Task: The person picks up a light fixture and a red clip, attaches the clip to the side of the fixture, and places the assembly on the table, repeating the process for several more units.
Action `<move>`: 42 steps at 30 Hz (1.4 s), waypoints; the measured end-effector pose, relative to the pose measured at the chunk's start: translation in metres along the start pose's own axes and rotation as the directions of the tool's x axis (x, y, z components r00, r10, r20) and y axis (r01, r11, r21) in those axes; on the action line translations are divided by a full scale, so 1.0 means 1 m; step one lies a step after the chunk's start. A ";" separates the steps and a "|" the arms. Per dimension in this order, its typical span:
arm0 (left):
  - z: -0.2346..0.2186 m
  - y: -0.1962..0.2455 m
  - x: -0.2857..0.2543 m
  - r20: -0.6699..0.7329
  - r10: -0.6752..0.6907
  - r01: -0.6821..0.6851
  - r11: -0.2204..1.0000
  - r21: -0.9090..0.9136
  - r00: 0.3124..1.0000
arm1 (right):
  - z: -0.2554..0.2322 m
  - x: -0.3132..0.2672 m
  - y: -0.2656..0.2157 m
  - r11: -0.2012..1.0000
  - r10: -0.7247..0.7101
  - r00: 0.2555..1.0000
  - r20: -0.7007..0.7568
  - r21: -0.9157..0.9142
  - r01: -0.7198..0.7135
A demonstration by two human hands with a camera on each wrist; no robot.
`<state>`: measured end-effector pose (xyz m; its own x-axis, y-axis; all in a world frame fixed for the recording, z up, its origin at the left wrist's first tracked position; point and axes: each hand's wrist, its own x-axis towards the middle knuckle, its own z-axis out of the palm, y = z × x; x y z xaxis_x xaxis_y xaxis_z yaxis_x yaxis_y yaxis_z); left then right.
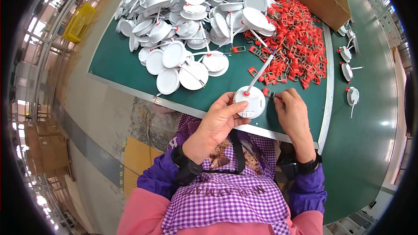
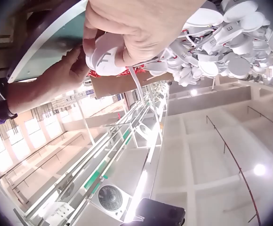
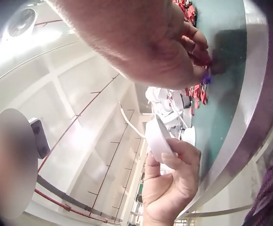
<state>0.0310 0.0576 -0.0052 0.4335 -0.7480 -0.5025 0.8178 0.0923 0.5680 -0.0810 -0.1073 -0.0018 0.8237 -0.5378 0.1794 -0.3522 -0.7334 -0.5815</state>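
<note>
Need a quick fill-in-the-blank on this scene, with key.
1. The left hand holds a round lamp coloured ____.
2. The right hand pinches a clip coloured silver and ____.
3. In the head view, the heaped clips lie to the ____ of the lamp heap.
4. The tabletop under both heaps is coloured ____.
Missing words: white; red; right; green.

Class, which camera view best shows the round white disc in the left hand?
The head view, where the white disc shows its printed face and cable. In the left wrist view the left hand partly covers it; the right wrist view shows mainly its side.
</note>
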 end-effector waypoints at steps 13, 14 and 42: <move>0.001 -0.009 0.006 0.015 0.037 -0.037 0.998 0.046 0.999 | 0.008 0.007 0.003 0.985 0.094 0.996 -0.001 -0.146 -0.093; 0.001 -0.009 0.006 0.016 0.039 -0.039 0.998 0.045 0.999 | 0.006 0.006 0.003 0.990 0.076 0.993 -0.087 -0.109 -0.085; 0.017 -0.021 0.013 0.135 0.351 -0.375 0.892 0.251 0.926 | 0.005 -0.026 -0.032 0.872 0.195 0.972 -0.133 0.477 -0.110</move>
<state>0.0132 0.0351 -0.0121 0.6378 -0.7494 -0.1777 0.4719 0.1978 0.8592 -0.0884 -0.0679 0.0080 0.6728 -0.7209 0.1664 -0.1854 -0.3821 -0.9053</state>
